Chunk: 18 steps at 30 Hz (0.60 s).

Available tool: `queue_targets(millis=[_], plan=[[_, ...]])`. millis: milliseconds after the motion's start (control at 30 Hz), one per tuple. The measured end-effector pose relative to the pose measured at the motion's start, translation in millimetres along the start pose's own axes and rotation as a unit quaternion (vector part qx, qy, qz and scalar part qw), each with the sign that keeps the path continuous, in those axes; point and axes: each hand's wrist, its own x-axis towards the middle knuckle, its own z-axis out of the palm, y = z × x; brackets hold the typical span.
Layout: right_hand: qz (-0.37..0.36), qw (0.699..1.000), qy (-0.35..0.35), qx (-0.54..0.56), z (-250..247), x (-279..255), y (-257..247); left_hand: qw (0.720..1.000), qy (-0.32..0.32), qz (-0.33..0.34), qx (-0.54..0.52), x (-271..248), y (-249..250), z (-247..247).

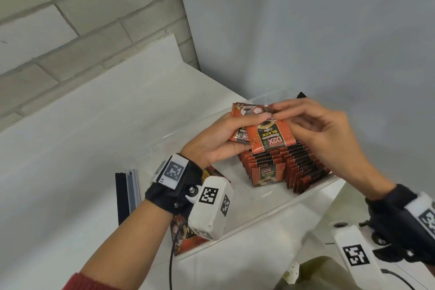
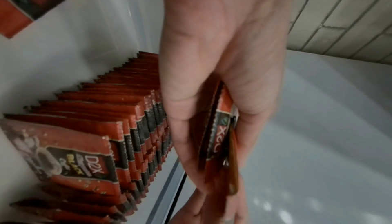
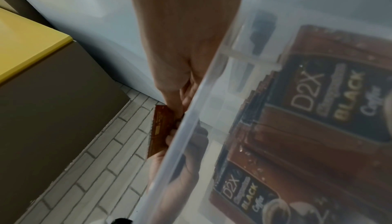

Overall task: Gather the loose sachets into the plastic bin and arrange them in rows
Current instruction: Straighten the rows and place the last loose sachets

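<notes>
Over the clear plastic bin [image 1: 259,221] my left hand [image 1: 226,132] grips a small stack of red D2X coffee sachets [image 1: 270,136]. My right hand [image 1: 306,122] pinches the top edge of the front sachet. Below them, two rows of sachets [image 1: 282,165] stand upright in the bin. The left wrist view shows my left hand [image 2: 212,93] around the held sachets [image 2: 220,135], beside the rows [image 2: 127,110]. In the right wrist view my right hand [image 3: 180,76] pinches a sachet [image 3: 161,127] behind the bin wall [image 3: 191,127].
Loose sachets [image 1: 183,235] lie flat in the bin under my left wrist; one more loose sachet [image 2: 31,1] shows in the left wrist view. A black and grey strip [image 1: 127,193] lies on the white table [image 1: 94,125] left of the bin. A yellow-topped box [image 3: 27,43] stands to the right.
</notes>
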Motion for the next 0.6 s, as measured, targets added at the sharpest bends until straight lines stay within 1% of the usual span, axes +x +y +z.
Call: queue_targets(millis=[67, 133, 200, 233, 267, 333, 400, 600], plan=[[0.019, 1.000, 0.002, -0.002, -0.1, 0.6, 1.6, 1.000, -0.003, 0.015, -0.009, 0.7, 0.1, -1.7], [0.052, 0.998, 0.029, 0.009, 0.4, 2.0, 2.7, 0.999, 0.008, 0.037, -0.020, 1.3, 0.2, -0.9], [0.091, 0.993, 0.054, 0.051, 0.5, 3.2, 1.9, 0.996, 0.028, 0.067, -0.044, 2.4, 1.3, 0.4], [0.114, 0.990, 0.048, 0.074, 0.0, 3.3, 0.6, 0.994, 0.035, 0.084, -0.056, 2.8, 1.9, 0.4], [0.132, 0.988, 0.033, 0.071, -0.5, 3.3, 0.0, 0.992, 0.037, 0.099, -0.065, 3.0, 2.6, 0.3], [0.157, 0.987, -0.024, 0.015, 0.2, 2.1, -1.5, 0.989, 0.037, 0.119, -0.075, 2.7, 3.1, 0.8], [0.161, 0.986, -0.051, -0.006, 3.3, 1.7, -4.4, 0.988, 0.038, 0.126, -0.081, 1.8, 2.8, 1.1], [0.164, 0.985, -0.020, 0.041, 1.1, 3.9, -1.6, 0.989, 0.035, 0.129, -0.070, 0.8, 2.8, 1.2]])
